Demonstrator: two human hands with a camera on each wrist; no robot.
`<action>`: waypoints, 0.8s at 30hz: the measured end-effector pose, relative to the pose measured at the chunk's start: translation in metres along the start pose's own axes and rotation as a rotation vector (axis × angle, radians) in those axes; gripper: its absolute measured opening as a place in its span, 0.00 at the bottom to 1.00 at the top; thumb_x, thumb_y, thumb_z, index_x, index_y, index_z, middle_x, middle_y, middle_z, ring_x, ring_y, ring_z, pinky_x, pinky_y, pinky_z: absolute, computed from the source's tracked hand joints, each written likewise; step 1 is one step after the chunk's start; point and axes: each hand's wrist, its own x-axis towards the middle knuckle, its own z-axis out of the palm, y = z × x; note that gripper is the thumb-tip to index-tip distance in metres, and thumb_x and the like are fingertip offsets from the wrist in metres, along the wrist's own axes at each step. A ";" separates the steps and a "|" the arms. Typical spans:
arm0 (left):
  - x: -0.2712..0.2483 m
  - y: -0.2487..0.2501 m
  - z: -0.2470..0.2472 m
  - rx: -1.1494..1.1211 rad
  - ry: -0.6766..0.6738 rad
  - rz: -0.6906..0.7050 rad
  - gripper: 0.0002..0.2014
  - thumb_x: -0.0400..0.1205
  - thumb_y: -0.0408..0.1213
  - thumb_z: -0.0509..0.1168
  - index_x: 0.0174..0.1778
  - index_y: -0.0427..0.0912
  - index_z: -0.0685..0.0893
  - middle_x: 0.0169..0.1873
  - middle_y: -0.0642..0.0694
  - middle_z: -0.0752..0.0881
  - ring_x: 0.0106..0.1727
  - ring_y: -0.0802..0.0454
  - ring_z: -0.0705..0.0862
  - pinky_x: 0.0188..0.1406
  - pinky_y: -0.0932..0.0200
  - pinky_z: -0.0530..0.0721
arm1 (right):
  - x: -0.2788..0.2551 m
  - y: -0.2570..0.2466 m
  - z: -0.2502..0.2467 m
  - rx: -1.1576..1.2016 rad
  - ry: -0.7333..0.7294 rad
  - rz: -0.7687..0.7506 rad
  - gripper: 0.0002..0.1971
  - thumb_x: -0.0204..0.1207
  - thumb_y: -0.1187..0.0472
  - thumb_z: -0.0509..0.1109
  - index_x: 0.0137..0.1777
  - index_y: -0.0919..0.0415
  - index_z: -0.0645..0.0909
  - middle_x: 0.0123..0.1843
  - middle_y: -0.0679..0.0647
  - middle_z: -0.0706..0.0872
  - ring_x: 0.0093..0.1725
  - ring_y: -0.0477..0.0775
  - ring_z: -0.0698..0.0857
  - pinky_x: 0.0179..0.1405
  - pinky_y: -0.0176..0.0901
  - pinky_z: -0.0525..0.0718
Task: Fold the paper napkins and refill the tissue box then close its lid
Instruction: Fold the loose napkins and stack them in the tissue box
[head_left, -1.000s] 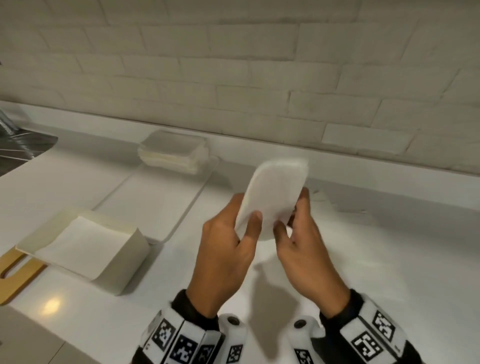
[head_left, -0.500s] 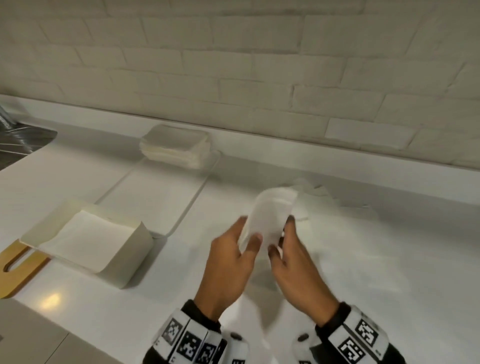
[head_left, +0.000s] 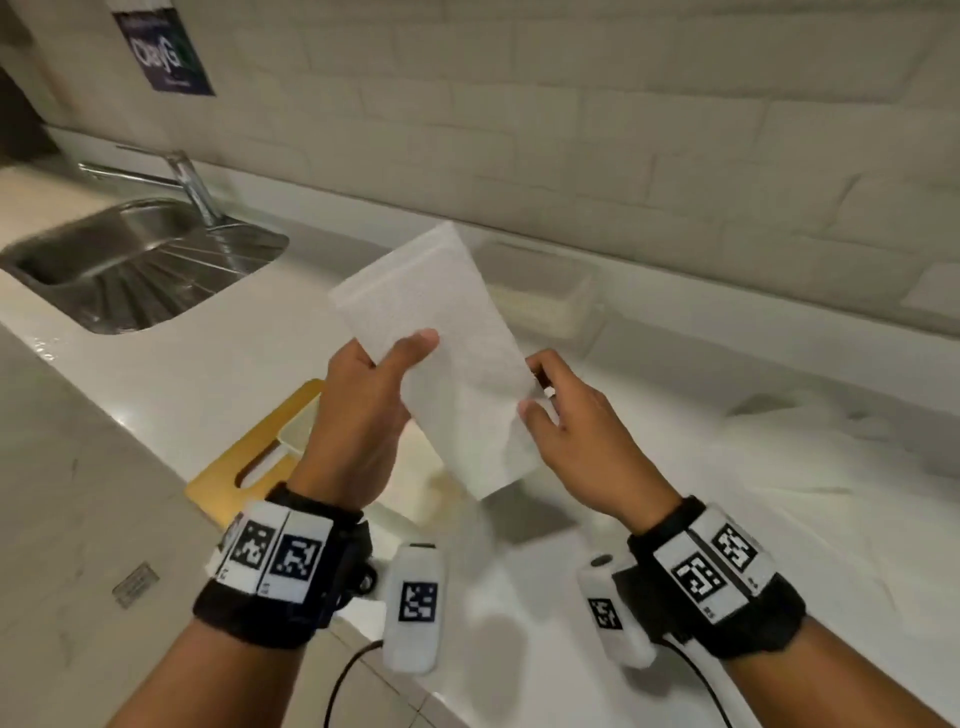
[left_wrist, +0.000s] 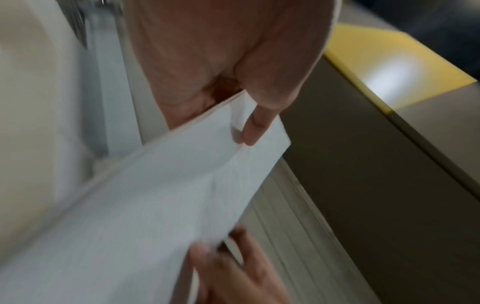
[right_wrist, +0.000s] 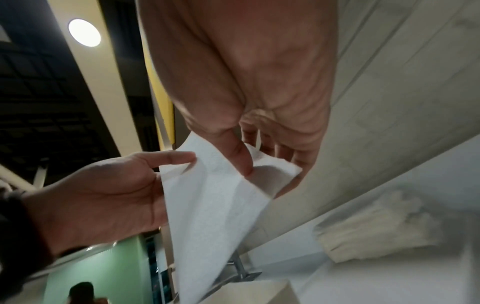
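A folded white napkin (head_left: 447, 353) is held in the air, tilted, with its lower end towards me. My left hand (head_left: 395, 374) grips its left edge, thumb on the front face. My right hand (head_left: 545, 395) pinches its right edge between thumb and fingers. The left wrist view shows the left thumb (left_wrist: 257, 127) pressing on the napkin (left_wrist: 182, 185). In the right wrist view the right thumb (right_wrist: 239, 156) presses on the napkin (right_wrist: 213, 205). The cream tissue box (head_left: 294, 434) is mostly hidden behind my left hand, below the napkin. A yellow wooden lid (head_left: 249, 457) lies partly under the box.
A steel sink (head_left: 130, 260) with a faucet (head_left: 192, 187) is at the far left. A stack of napkins (head_left: 540, 296) sits at the back by the brick wall. Loose white napkins (head_left: 831, 431) lie on the counter to the right. The counter edge (head_left: 156, 467) runs diagonally at lower left.
Both hands have carried the napkin left and up, from the counter right of the box to above it. The head view has swung left, bringing the sink into sight.
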 end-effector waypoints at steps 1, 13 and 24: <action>0.013 0.007 -0.025 0.030 0.062 0.019 0.12 0.85 0.30 0.67 0.64 0.39 0.86 0.58 0.44 0.92 0.59 0.46 0.90 0.54 0.51 0.88 | 0.014 -0.004 0.015 -0.033 -0.028 -0.017 0.08 0.85 0.64 0.57 0.59 0.50 0.69 0.52 0.45 0.81 0.47 0.47 0.80 0.49 0.44 0.79; 0.071 -0.041 -0.158 1.178 -0.129 0.029 0.18 0.88 0.31 0.63 0.73 0.47 0.79 0.60 0.45 0.87 0.59 0.47 0.87 0.55 0.57 0.83 | 0.070 0.003 0.115 -0.626 -0.433 0.080 0.17 0.84 0.69 0.51 0.72 0.61 0.66 0.48 0.52 0.74 0.41 0.55 0.74 0.32 0.43 0.69; 0.064 -0.044 -0.136 1.684 -0.453 0.207 0.17 0.86 0.42 0.65 0.72 0.52 0.81 0.61 0.54 0.88 0.54 0.52 0.89 0.47 0.56 0.86 | 0.040 -0.012 0.108 -0.851 -0.259 -0.107 0.13 0.82 0.62 0.63 0.65 0.58 0.77 0.58 0.55 0.78 0.50 0.57 0.79 0.37 0.46 0.65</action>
